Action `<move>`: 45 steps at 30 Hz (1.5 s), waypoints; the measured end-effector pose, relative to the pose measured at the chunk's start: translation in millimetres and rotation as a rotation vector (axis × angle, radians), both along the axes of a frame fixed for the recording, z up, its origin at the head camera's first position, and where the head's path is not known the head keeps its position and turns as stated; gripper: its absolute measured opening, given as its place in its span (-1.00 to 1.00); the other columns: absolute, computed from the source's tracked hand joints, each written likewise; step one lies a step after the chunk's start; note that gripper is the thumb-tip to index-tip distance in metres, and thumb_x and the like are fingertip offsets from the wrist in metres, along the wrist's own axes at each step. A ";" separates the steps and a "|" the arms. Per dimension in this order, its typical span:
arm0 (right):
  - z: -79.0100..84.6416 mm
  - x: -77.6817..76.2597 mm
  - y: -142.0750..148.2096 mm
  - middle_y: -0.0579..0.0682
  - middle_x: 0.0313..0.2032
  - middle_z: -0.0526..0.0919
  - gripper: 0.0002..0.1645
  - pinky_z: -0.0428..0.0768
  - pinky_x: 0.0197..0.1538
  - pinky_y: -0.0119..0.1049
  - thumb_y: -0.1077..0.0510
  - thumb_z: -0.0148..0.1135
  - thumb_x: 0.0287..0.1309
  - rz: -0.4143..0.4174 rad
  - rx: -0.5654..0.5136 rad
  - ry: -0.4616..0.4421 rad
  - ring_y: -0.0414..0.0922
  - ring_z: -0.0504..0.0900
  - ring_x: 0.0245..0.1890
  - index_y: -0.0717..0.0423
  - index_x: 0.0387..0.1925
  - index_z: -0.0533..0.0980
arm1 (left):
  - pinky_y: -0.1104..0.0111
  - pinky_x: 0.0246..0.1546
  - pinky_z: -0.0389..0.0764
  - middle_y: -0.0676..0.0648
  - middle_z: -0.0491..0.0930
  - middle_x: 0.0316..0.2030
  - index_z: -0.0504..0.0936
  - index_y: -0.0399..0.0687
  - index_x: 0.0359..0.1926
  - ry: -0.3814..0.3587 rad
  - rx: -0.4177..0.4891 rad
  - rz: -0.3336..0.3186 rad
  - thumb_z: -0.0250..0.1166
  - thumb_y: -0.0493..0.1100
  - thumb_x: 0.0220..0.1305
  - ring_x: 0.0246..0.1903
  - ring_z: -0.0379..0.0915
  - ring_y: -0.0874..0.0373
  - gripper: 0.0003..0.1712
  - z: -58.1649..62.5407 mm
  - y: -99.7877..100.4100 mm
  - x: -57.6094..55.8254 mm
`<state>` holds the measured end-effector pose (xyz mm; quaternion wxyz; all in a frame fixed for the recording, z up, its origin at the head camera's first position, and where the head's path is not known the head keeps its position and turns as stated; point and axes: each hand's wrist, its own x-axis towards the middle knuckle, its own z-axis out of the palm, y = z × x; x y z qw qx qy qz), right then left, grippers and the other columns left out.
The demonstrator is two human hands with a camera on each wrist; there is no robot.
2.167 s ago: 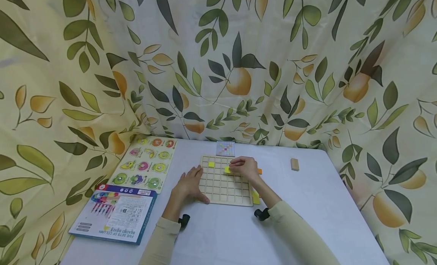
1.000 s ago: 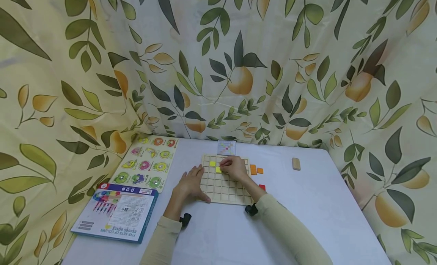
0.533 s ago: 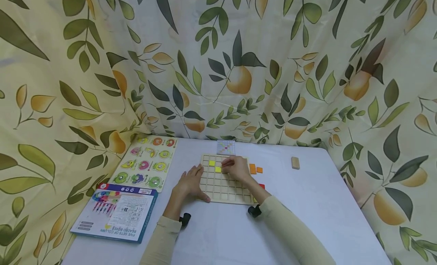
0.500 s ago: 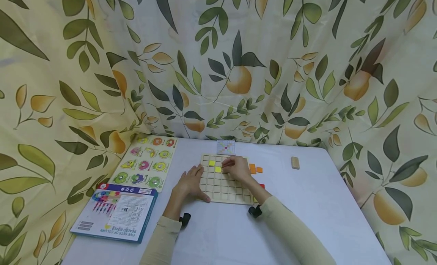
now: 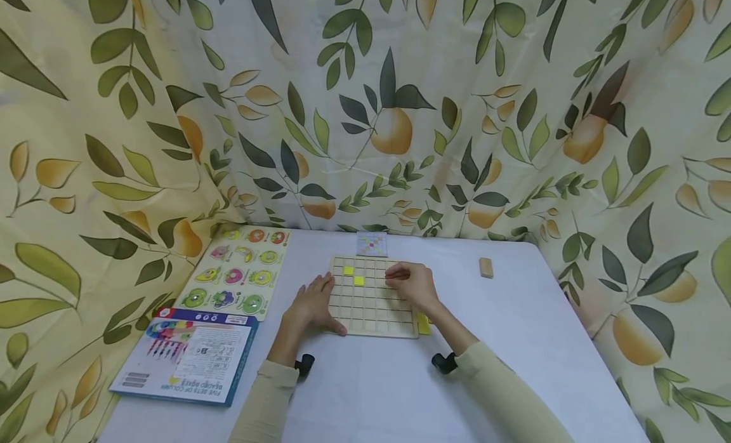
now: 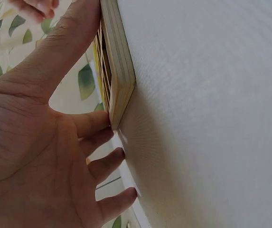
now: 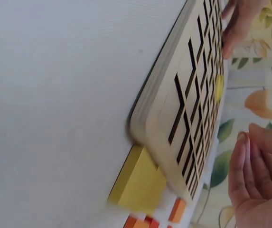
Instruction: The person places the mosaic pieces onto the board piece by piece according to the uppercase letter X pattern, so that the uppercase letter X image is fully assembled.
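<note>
Two yellow square tiles (image 5: 358, 280) sit diagonally in cells of a wooden grid board (image 5: 377, 310), near its far left corner. My left hand (image 5: 311, 302) rests against the board's left side, fingers spread and thumb at the near corner; the left wrist view has the thumb (image 6: 67, 47) along the board's edge. Over the right part of the grid hovers my right hand (image 5: 414, 284). Its thumb and fingertips come together in the right wrist view, with nothing visible between them. A yellow block (image 7: 138, 183) lies against the board's right side, partly covered in the head view.
Orange pieces (image 7: 177, 210) and red ones lie beyond the yellow block. A coloured pattern card (image 5: 372, 244) is behind the board. Left are a fruit puzzle board (image 5: 242, 275) and a flat box (image 5: 188, 360). A small wooden block (image 5: 485, 267) stands far right.
My right hand brought a yellow tile leftward into the grid, diagonal to the first, let it go and moved back right. My left hand has stayed at the board's left side.
</note>
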<state>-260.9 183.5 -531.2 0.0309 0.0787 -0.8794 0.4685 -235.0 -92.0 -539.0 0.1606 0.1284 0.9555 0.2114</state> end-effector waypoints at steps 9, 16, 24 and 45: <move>5.8 19.8 27.7 -0.05 -0.27 0.82 -0.82 0.74 -0.03 -0.09 0.27 0.56 0.14 -0.043 0.059 0.014 -0.08 0.80 -0.23 0.09 -0.19 0.77 | -0.17 0.58 -0.09 -0.19 -0.03 0.65 0.05 -0.20 0.65 0.004 0.001 0.013 0.75 0.32 -0.30 0.64 -0.19 -0.13 0.62 -0.9 -1.7 0.8; -0.6 33.6 54.3 -0.02 -0.23 0.81 -0.78 0.73 -0.08 -0.16 0.29 0.53 0.14 -0.077 0.138 -0.024 -0.03 0.77 -0.16 0.14 -0.14 0.76 | -0.15 0.59 -0.12 -0.17 -0.04 0.66 0.05 -0.18 0.65 -0.004 0.008 0.020 0.75 0.31 -0.30 0.64 -0.21 -0.12 0.61 -1.3 -0.3 0.5; -6.6 46.3 72.9 0.02 -0.25 0.79 -0.76 0.72 -0.07 -0.11 0.22 0.54 0.15 -0.179 0.248 -0.100 -0.04 0.72 -0.22 0.18 -0.13 0.74 | -0.18 0.58 -0.10 -0.18 -0.03 0.65 0.06 -0.20 0.64 0.004 0.016 0.013 0.75 0.32 -0.33 0.64 -0.19 -0.13 0.63 -1.8 -1.4 -1.6; -16.4 47.7 78.2 0.02 -0.28 0.76 -0.73 0.65 -0.23 -0.24 0.30 0.55 0.10 -0.187 0.262 -0.089 -0.08 0.68 -0.32 0.18 -0.13 0.72 | -0.14 0.60 -0.13 -0.17 -0.07 0.66 0.02 -0.20 0.65 -0.003 -0.016 -0.004 0.72 0.33 -0.24 0.64 -0.23 -0.13 0.59 -5.4 -2.2 -2.9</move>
